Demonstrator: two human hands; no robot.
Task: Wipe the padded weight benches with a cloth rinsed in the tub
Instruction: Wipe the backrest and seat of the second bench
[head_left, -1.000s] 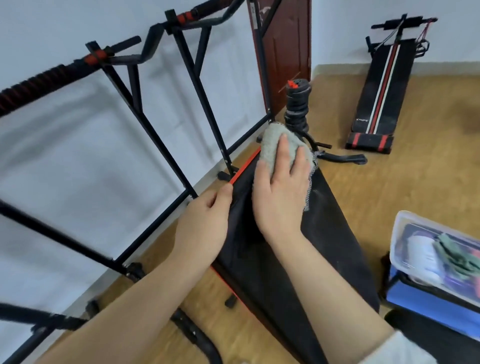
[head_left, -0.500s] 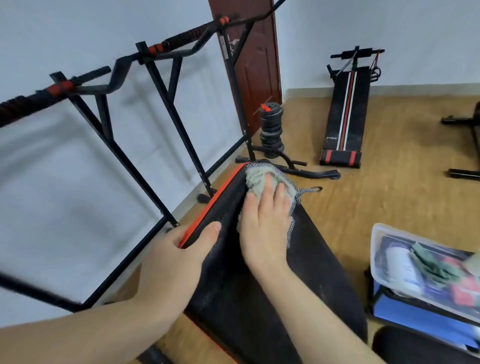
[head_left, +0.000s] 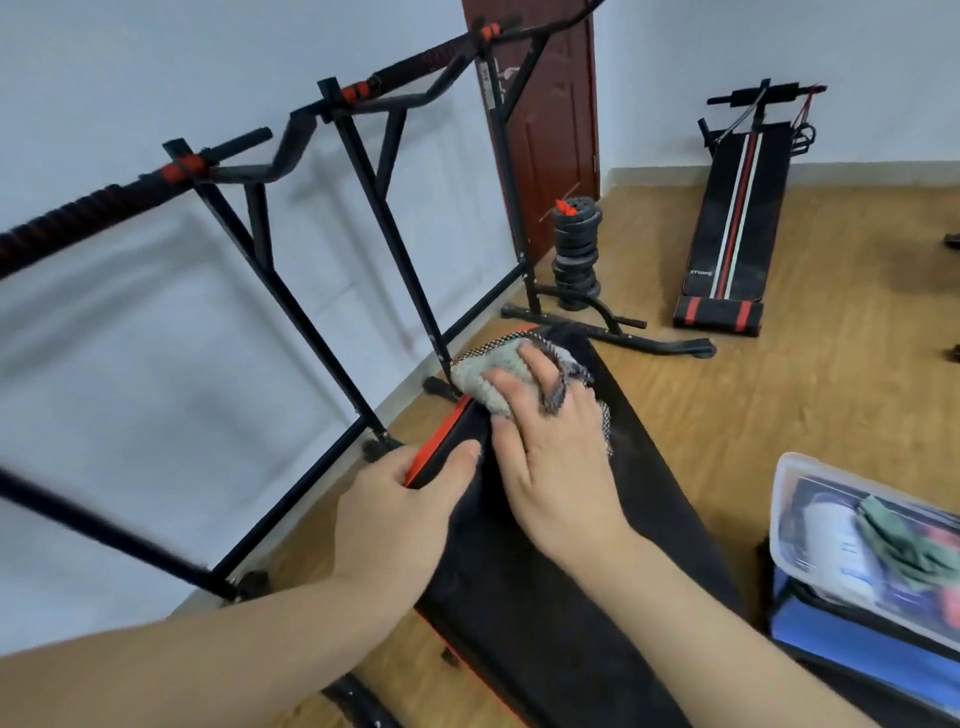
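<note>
Change since half a second ago: the right hand (head_left: 561, 457) and cloth (head_left: 488, 379) have slid left across the far end of the padded bench (head_left: 597, 597), so the cloth now overhangs its red edge trim (head_left: 441, 441).
Right hand: fingers (head_left: 537, 364) spread flat, pressing the cloth; a checked hem lies over one finger.
Left hand (head_left: 400, 514): as before, grips the bench's left edge, thumb on top.
Surface: black padding, centre of frame.
Room: wooden floor (head_left: 805, 389); black pull-up frame (head_left: 374, 218), left, against a white wall; stacked weight plates (head_left: 575, 254) before a brown door (head_left: 545, 130); striped sit-up bench (head_left: 732, 228), upper right; clear plastic box (head_left: 810, 499), lower right.
</note>
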